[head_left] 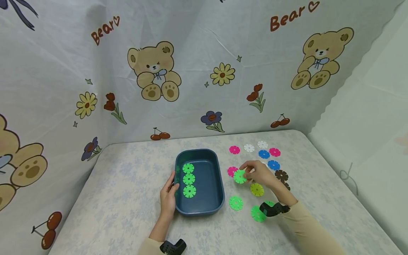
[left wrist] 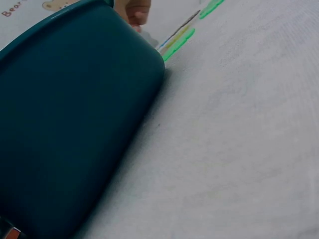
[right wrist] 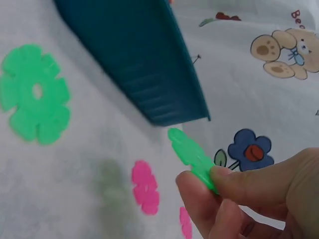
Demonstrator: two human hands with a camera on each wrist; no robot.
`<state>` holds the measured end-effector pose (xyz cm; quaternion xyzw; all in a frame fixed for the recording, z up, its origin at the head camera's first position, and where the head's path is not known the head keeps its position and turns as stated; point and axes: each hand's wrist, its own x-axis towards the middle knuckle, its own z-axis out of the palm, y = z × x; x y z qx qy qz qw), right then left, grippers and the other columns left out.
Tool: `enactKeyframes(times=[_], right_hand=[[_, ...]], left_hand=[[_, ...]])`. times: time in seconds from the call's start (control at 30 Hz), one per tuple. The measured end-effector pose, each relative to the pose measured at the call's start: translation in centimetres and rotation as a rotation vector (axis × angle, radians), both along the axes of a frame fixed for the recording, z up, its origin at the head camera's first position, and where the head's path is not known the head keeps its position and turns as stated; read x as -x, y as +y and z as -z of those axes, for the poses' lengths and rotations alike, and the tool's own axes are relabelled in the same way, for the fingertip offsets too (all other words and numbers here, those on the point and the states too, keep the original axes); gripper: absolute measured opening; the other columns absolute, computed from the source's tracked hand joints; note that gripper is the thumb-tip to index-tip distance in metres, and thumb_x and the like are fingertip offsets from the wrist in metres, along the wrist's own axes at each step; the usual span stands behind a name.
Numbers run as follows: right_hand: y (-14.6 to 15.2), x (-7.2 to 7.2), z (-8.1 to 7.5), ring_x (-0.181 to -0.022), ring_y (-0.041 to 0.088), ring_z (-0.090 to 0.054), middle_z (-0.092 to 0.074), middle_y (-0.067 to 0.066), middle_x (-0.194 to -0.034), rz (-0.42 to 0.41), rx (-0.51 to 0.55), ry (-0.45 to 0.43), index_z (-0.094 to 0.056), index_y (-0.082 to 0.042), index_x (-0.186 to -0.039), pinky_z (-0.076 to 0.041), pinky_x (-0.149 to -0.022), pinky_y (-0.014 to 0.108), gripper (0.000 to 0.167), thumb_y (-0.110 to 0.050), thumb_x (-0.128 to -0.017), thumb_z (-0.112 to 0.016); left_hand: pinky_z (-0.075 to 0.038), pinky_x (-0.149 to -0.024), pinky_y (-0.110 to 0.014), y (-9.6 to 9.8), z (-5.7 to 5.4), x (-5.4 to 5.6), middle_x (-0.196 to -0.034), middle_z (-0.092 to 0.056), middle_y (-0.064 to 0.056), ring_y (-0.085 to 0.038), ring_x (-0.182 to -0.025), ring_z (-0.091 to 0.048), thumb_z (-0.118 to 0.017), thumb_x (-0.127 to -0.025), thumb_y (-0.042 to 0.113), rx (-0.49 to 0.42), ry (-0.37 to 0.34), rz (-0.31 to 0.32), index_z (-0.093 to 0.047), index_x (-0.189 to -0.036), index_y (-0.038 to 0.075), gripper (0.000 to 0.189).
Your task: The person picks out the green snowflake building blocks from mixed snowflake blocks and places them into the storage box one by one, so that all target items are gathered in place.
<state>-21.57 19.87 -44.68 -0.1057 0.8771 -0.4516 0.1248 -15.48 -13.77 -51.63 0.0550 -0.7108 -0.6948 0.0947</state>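
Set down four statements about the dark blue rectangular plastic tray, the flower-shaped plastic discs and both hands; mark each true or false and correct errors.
1. Three green flower-shaped discs lie inside the tray. True.
2. The left hand holds a brown disc. False: it touches the tray's left side.
3. The right hand pinches another green disc. True.
4. The yellow disc lies inside the tray. False: it lies on the pale mottled table.

Pale mottled table [head_left: 127, 205], white cloth [head_left: 197, 42] behind, printed with bears [head_left: 156, 76], flowers [head_left: 222, 74], cherries [head_left: 164, 135] (also the word "Bear" [head_left: 284, 22]), whitish sheet [head_left: 369, 124] at right
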Motion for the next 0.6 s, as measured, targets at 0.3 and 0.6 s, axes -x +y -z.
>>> enactKeyframes(times=[0.3, 0.6], right_hand=[[-3.7, -0.1, -1.5, -0.073, 0.036, -0.071, -0.06, 0.014, -0.083, 0.053, 0.133, -0.005, -0.062, 0.007, -0.111, -0.057, -0.06, 0.04, 0.022, -0.002, -0.091, -0.064], [-9.0, -1.0, -2.0, -0.071, 0.029, -0.073, -0.06, 0.014, -0.08, -0.077, 0.2, -0.067, -0.061, 0.006, -0.106, -0.058, -0.06, 0.036, 0.018, 0.001, -0.089, -0.066]], left_hand=[[-0.038, -0.093, -0.012, -0.1, 0.0, 0.0, -0.156, -0.037, -0.004, -0.029, -0.131, -0.044, -0.048, -0.101, 0.009, 0.01, 0.001, 0.004, -0.042, -0.149, 0.015, 0.049], [-0.038, -0.092, -0.011, -0.1, 0.0, 0.0, -0.156, -0.037, -0.003, -0.029, -0.133, -0.043, -0.048, -0.101, 0.01, 0.0, -0.004, 0.007, -0.042, -0.149, 0.015, 0.049]])
